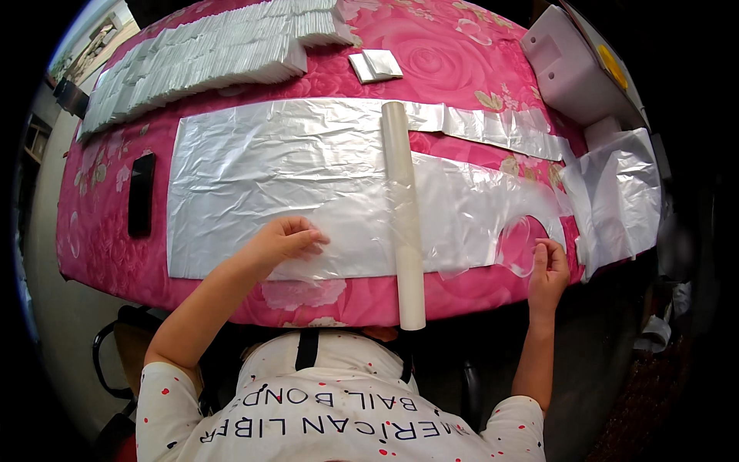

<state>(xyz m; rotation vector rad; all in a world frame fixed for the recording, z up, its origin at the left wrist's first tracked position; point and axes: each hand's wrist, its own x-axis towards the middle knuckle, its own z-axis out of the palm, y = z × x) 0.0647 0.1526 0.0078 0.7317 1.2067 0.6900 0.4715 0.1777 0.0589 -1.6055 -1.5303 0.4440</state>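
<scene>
One plastic bag (254, 177) lies flat on the worktop (454, 58) under a tube (405, 239). Whether the left hand's (286, 240) or right hand's (549, 269) grip clamps it cannot be told; a hard tug might tear it or roll the tube.

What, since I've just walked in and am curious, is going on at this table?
A person's left hand is over a broad, silvery-white plastic film spread on a pink rose-patterned tablecloth. Their right hand is by the clear, rounded plastic loop at the film's right end; whether it grips the edge is hard to tell. A long, pale cylindrical rod lies across the film, between the hands. Folded white plastic packets stand in rows behind.
</scene>
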